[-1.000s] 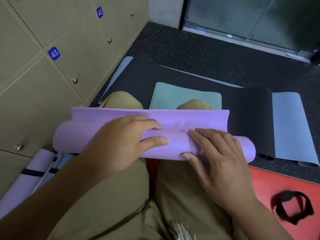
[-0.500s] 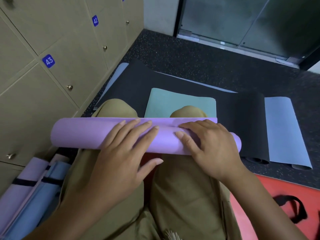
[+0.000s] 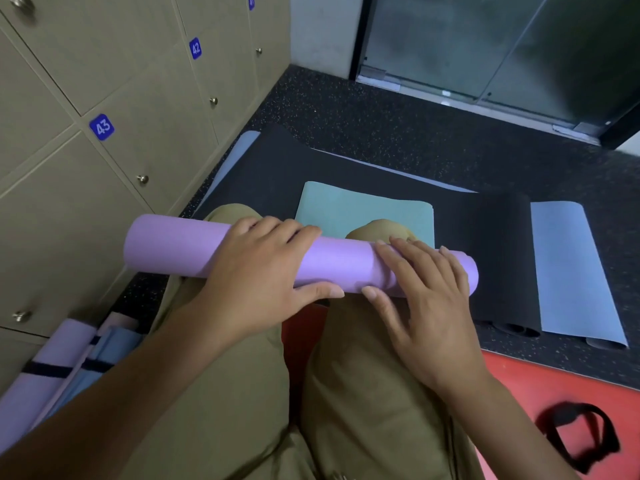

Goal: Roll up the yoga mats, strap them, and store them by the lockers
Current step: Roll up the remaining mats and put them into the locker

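Purple mat (image 3: 173, 247): one rolled across knees, left hand (image 3: 256, 282), right hand (image 3: 426, 306) on it.

Gym locker area: numbered lockers (image 3: 114, 109), speckled rubber floor (image 3: 398, 126), yoga mats (image 3: 571, 265).
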A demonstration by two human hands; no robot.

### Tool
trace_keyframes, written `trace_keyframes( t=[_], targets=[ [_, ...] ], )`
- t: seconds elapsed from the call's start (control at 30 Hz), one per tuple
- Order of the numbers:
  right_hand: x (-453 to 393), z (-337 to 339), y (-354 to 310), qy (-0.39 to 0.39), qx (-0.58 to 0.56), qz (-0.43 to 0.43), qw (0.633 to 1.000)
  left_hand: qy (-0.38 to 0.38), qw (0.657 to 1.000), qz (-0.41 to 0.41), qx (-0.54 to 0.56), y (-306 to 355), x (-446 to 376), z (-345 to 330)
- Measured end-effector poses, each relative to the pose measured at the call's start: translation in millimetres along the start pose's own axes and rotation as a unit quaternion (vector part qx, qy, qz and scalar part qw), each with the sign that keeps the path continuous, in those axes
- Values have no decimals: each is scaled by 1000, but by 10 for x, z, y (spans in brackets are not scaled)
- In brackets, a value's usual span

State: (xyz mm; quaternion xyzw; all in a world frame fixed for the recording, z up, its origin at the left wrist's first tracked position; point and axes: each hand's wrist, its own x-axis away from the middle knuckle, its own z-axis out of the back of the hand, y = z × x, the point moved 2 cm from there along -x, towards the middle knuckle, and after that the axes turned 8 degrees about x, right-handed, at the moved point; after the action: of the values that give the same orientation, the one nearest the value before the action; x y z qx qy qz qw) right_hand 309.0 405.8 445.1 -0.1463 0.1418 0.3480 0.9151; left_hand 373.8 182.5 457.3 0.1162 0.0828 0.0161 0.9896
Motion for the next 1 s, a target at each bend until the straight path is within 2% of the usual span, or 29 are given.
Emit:
trace_keyframes(
  t=[0.07,0.27,0.4,0.57,0.73,1.0],
  targets=[
    [-63,-19,31,-9,-7,-2,1000,6,1000,-13,2,-2,-30,14],
    [-351,-63,107,-44,2,-4,999,98,991,-57,72,190,53,59],
    [-502,-115,162,-55,23,-4,998,94,990,-53,94,245,-3,-52],
    [-610,-156,232,-81,47,11,996,103,992,-59,42,165,-136,-252],
    [-549,-142,425,-49,62,-3,997,117,991,-60,37,137,-343,-333],
    [-565,-241,659,-51,3,-60,997,63,993,-45,-87,35,-731,-429]
  ],
)
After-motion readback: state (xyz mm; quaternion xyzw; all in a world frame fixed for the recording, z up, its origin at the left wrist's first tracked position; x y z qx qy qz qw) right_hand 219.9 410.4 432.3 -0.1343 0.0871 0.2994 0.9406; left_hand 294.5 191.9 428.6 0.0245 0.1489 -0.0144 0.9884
